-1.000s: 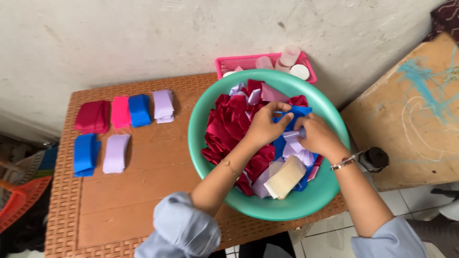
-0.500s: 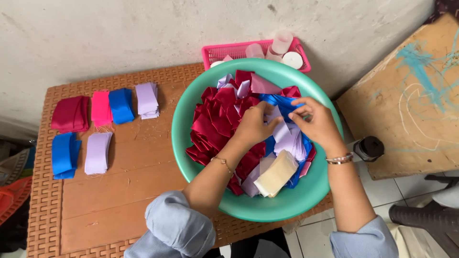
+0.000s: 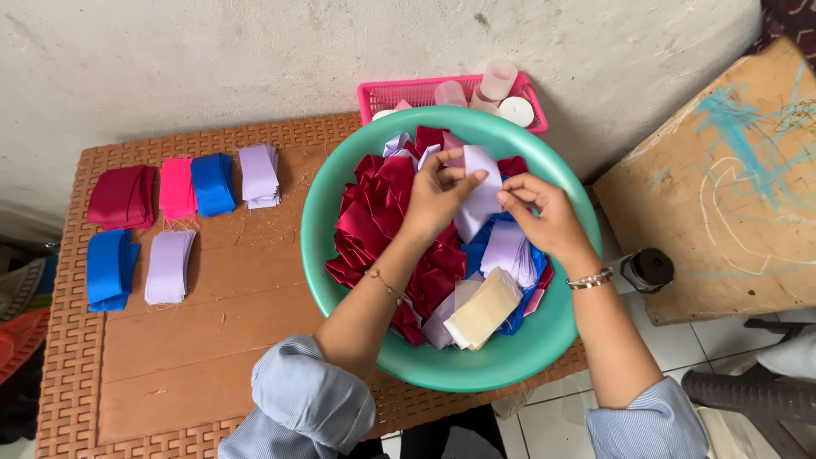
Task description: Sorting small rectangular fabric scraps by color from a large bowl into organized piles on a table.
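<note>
A large green basin (image 3: 510,361) sits on a brown wicker-edged table (image 3: 212,340), filled with several cut ribbon pieces, mostly dark red (image 3: 374,217), with blue, lilac and cream ones (image 3: 484,310) among them. My left hand (image 3: 438,195) and my right hand (image 3: 544,217) are over the basin and together hold one lilac ribbon piece (image 3: 480,191) lifted above the heap, each pinching an edge of it.
Sorted ribbon stacks lie on the table's left: dark red (image 3: 123,195), pink (image 3: 177,189), blue (image 3: 212,183), lilac (image 3: 259,174), with a second blue stack (image 3: 109,268) and lilac stack (image 3: 168,266) below. A pink basket (image 3: 399,93) with small containers stands behind the basin. A wooden board (image 3: 722,187) leans at right.
Both hands have risen from the ribbon heap holding a lilac piece between them. The view has shifted slightly, so the basin sits lower and more central.
</note>
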